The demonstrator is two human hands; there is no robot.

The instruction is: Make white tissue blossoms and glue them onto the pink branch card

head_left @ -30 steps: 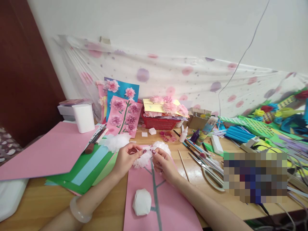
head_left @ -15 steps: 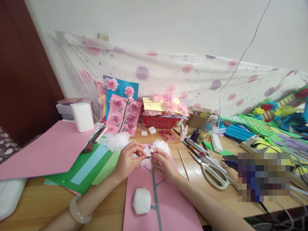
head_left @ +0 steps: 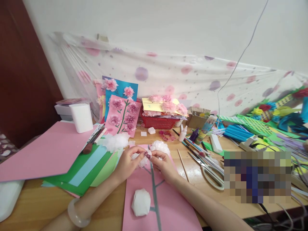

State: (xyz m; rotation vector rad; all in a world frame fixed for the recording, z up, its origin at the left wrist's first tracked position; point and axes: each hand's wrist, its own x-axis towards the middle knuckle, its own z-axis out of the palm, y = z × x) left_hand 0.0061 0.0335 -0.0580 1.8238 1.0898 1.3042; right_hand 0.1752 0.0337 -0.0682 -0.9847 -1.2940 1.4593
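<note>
My left hand (head_left: pixel 128 162) and my right hand (head_left: pixel 163 163) meet over the top of a pink card (head_left: pixel 166 205) with a grey painted stem. Both pinch a white tissue paper flower (head_left: pixel 142 161) between their fingertips. A second white tissue flower (head_left: pixel 160 147) lies on the card just behind my right hand. A flatter white tissue ball (head_left: pixel 141 202) rests lower on the card beside the stem. A loose white tissue tuft (head_left: pixel 116 141) sits left of my hands. My left wrist wears a pale bangle (head_left: pixel 77 214).
Large pink, green and blue sheets (head_left: pixel 72 160) lie at left, with a white box (head_left: pixel 81 117) behind. Finished flower cards (head_left: pixel 122 114) and a red basket (head_left: pixel 158 122) stand at the back. Scissors (head_left: pixel 211 175), pens, a wooden stick (head_left: pixel 183 161) and paper strips crowd the right.
My hands have closed in together on the white flower and pressed it lower onto the card. The camera shifted slightly.
</note>
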